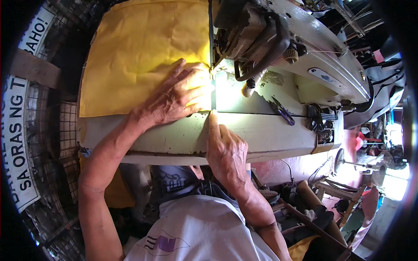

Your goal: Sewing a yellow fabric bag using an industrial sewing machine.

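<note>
with left hand [177, 92] flat, gripping nothing, steadies yellow cloth [139, 52] on the surface [111, 132], beside sewing machine [305, 43]; with right hand [227, 150] pointing, hold unclear, reaches near end of edge strip [211, 30]; seems mostly edged, lacking a short stretch.

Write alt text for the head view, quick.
The left hand rests, fingers spread, on yellow fabric beside a sewing machine; the right hand points at the lower end of a narrow strip along the fabric's right edge. Snips lie farther right.
</note>
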Available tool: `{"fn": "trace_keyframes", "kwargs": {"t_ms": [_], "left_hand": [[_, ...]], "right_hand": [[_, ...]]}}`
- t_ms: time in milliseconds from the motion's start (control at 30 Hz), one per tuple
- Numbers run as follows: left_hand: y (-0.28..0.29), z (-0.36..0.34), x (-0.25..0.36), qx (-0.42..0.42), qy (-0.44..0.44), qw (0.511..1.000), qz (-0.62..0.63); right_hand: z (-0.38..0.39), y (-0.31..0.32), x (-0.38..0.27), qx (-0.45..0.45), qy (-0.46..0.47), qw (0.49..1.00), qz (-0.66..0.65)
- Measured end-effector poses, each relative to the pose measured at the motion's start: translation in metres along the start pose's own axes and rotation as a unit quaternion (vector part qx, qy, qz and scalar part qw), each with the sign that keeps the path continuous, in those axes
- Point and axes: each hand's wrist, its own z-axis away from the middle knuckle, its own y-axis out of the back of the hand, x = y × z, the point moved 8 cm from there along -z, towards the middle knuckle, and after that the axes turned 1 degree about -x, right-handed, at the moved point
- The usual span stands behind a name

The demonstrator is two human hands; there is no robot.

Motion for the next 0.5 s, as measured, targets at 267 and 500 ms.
{"fn": "trace_keyframes", "kwargs": {"t_ms": [267, 500], "left_hand": [[0.001, -0.008, -0.026, 0.004, -0.006, 1.0, 0.019], [-0.009, -0.016, -0.05, -0.001, -0.012, 1.0, -0.006]], "right_hand": [[-0.023, -0.006, 0.004, 0.008, 0.016, 1.0, 0.0], [-0.044, -0.01, 0.011, 0.005, -0.013, 1.0, 0.003]]}}
